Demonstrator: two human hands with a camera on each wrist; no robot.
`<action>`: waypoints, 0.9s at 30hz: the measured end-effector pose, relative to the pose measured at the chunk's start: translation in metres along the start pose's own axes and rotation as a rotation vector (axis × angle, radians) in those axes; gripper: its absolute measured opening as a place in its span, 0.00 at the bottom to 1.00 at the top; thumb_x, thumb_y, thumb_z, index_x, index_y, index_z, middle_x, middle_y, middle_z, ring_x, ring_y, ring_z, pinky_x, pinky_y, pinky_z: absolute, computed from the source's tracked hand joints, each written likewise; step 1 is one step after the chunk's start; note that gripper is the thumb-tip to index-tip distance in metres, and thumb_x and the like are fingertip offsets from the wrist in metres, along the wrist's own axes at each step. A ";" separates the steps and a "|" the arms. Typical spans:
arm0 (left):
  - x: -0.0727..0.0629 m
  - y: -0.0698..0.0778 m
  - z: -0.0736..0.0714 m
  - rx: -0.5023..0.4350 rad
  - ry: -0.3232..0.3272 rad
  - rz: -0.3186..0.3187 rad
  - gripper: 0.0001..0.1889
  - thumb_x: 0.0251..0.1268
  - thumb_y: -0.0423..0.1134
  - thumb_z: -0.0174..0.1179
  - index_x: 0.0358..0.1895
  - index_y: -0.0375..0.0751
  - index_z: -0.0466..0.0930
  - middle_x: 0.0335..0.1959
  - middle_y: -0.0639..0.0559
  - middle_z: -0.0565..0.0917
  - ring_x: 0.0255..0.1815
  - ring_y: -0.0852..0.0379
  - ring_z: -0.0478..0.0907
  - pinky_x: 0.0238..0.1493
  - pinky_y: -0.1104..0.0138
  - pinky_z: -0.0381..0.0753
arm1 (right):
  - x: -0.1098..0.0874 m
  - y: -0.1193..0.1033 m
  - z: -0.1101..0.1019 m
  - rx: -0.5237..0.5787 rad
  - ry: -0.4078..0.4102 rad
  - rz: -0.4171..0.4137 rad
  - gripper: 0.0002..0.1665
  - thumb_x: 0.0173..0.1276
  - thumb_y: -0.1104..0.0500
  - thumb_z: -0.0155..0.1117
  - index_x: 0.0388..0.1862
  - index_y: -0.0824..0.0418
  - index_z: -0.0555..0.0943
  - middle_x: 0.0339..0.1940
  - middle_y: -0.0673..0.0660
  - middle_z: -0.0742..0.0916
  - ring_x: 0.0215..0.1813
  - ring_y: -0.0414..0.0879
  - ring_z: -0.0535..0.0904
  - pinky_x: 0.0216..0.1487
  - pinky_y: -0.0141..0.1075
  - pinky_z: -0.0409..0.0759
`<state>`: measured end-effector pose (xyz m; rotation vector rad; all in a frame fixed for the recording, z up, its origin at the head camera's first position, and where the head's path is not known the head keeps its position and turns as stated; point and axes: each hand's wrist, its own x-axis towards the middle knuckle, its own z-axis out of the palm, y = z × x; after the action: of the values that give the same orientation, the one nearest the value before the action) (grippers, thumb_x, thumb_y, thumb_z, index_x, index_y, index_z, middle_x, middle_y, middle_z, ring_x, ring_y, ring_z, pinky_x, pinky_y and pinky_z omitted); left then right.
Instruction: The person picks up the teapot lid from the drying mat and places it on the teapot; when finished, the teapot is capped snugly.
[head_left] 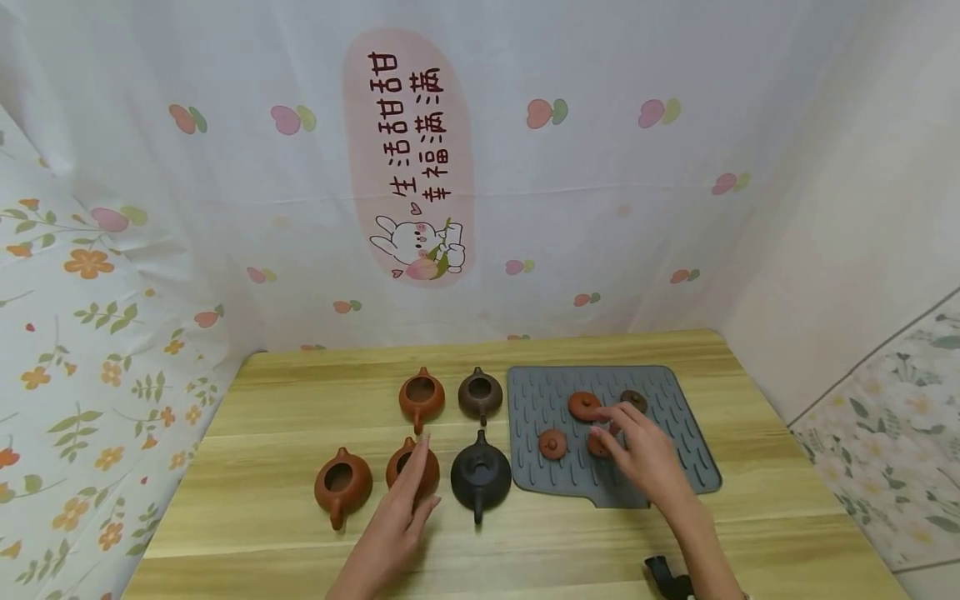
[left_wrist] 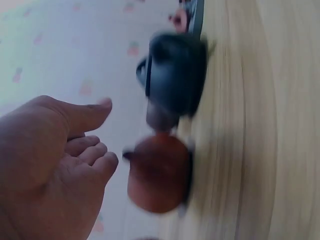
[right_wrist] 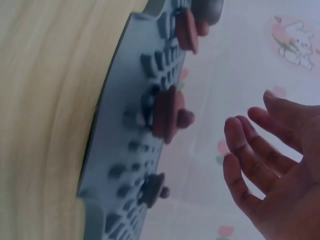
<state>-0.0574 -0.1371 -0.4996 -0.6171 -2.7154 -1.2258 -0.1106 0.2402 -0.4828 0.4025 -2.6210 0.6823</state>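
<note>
In the head view, my left hand point(head_left: 397, 525) is over a reddish-brown teapot point(head_left: 393, 475) without a lid. Its left wrist view shows loosely bent fingers, nothing in them, apart from a blurred red teapot point(left_wrist: 156, 175); a dark teapot point(left_wrist: 175, 82) is beyond. On the right, my right hand point(head_left: 641, 446) hovers over small teapot lids, thumb and fingers parted and holding nothing. Beneath it is a reddish lid point(head_left: 597, 448), partly hidden. An orange-brown lid point(head_left: 581, 405), another reddish lid point(head_left: 552, 444) and a dark brown lid point(head_left: 633, 399) lie around it.
The lids lie on a grey ribbed mat point(head_left: 525, 392). Left of it are a black lidded teapot point(head_left: 491, 487), a lidless dark brown teapot point(head_left: 468, 402) and two orange-brown ones, one behind point(head_left: 407, 402) and one at left point(head_left: 358, 483). A black object point(head_left: 666, 577) lies by my right forearm.
</note>
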 end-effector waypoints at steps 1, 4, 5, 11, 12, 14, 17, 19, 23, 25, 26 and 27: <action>-0.001 -0.004 -0.003 0.008 0.015 0.000 0.47 0.75 0.25 0.66 0.91 0.37 0.49 0.89 0.34 0.60 0.83 0.35 0.67 0.74 0.47 0.79 | -0.001 0.002 -0.001 -0.002 -0.006 0.012 0.13 0.71 0.64 0.79 0.52 0.60 0.90 0.42 0.54 0.87 0.38 0.49 0.85 0.29 0.35 0.76; -0.008 -0.033 -0.002 0.020 0.058 0.019 0.51 0.75 0.26 0.67 0.92 0.43 0.45 0.89 0.34 0.60 0.87 0.53 0.63 0.77 0.68 0.74 | -0.003 0.006 -0.004 -0.001 -0.036 0.044 0.12 0.72 0.63 0.78 0.53 0.60 0.90 0.45 0.54 0.87 0.41 0.50 0.87 0.31 0.38 0.80; -0.010 -0.043 0.000 0.010 0.077 0.037 0.53 0.74 0.26 0.68 0.93 0.45 0.45 0.88 0.33 0.60 0.87 0.59 0.60 0.77 0.75 0.69 | -0.004 0.007 -0.006 -0.004 -0.050 0.056 0.12 0.73 0.63 0.78 0.53 0.60 0.90 0.45 0.54 0.88 0.42 0.50 0.87 0.32 0.39 0.81; -0.016 -0.064 -0.001 -0.028 0.128 0.112 0.48 0.79 0.32 0.65 0.93 0.44 0.45 0.86 0.28 0.62 0.87 0.65 0.59 0.73 0.88 0.53 | -0.005 0.015 -0.015 -0.021 -0.082 0.107 0.12 0.75 0.63 0.76 0.54 0.62 0.90 0.49 0.57 0.89 0.44 0.52 0.88 0.35 0.44 0.84; -0.016 -0.063 -0.002 -0.026 0.127 0.113 0.46 0.81 0.34 0.63 0.93 0.44 0.45 0.85 0.27 0.63 0.86 0.58 0.63 0.73 0.88 0.54 | -0.006 0.016 -0.016 -0.021 -0.082 0.112 0.12 0.75 0.63 0.76 0.54 0.62 0.90 0.49 0.58 0.89 0.44 0.53 0.88 0.35 0.45 0.84; -0.017 -0.060 -0.005 -0.018 0.122 0.106 0.43 0.85 0.36 0.59 0.92 0.41 0.45 0.84 0.25 0.63 0.83 0.43 0.68 0.73 0.87 0.55 | -0.005 0.019 -0.018 -0.016 -0.086 0.118 0.12 0.75 0.62 0.76 0.54 0.62 0.90 0.49 0.58 0.89 0.45 0.53 0.89 0.36 0.46 0.85; -0.018 -0.059 -0.005 -0.023 0.092 0.050 0.43 0.85 0.34 0.58 0.92 0.41 0.44 0.84 0.23 0.62 0.80 0.31 0.69 0.72 0.87 0.52 | -0.005 0.023 -0.020 -0.011 -0.094 0.127 0.12 0.75 0.62 0.76 0.55 0.63 0.89 0.48 0.57 0.89 0.44 0.53 0.89 0.36 0.47 0.85; -0.020 -0.061 -0.004 -0.040 0.066 -0.005 0.44 0.82 0.31 0.60 0.92 0.41 0.44 0.85 0.24 0.61 0.82 0.32 0.66 0.73 0.87 0.52 | -0.006 0.025 -0.021 -0.011 -0.102 0.134 0.13 0.75 0.62 0.76 0.55 0.63 0.89 0.48 0.57 0.89 0.44 0.53 0.88 0.36 0.46 0.85; -0.021 -0.063 -0.001 -0.045 0.033 -0.092 0.49 0.75 0.26 0.66 0.91 0.38 0.46 0.86 0.27 0.62 0.82 0.32 0.66 0.78 0.65 0.73 | -0.006 0.031 -0.022 -0.010 -0.129 0.151 0.14 0.74 0.63 0.77 0.56 0.65 0.88 0.48 0.58 0.89 0.44 0.52 0.88 0.34 0.42 0.83; -0.021 -0.064 0.001 -0.048 0.036 -0.131 0.51 0.73 0.27 0.68 0.91 0.38 0.47 0.86 0.29 0.63 0.82 0.32 0.68 0.76 0.47 0.77 | -0.007 0.033 -0.021 -0.013 -0.147 0.157 0.15 0.73 0.63 0.77 0.56 0.65 0.88 0.48 0.58 0.88 0.43 0.51 0.87 0.34 0.41 0.82; -0.020 -0.065 0.002 -0.050 0.035 -0.148 0.51 0.72 0.28 0.69 0.91 0.39 0.47 0.86 0.30 0.64 0.82 0.32 0.68 0.74 0.40 0.76 | -0.007 0.033 -0.021 -0.019 -0.157 0.155 0.16 0.73 0.63 0.78 0.56 0.65 0.88 0.49 0.59 0.88 0.43 0.51 0.87 0.34 0.42 0.83; -0.020 -0.065 0.002 -0.057 0.035 -0.162 0.51 0.72 0.28 0.70 0.91 0.39 0.47 0.86 0.31 0.64 0.82 0.32 0.68 0.74 0.37 0.74 | -0.007 0.034 -0.020 -0.022 -0.165 0.150 0.16 0.72 0.63 0.78 0.56 0.66 0.88 0.49 0.59 0.88 0.42 0.51 0.87 0.35 0.43 0.83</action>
<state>-0.0652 -0.1806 -0.5515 -0.3830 -2.7561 -1.3409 -0.1109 0.2801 -0.4838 0.2679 -2.8345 0.6932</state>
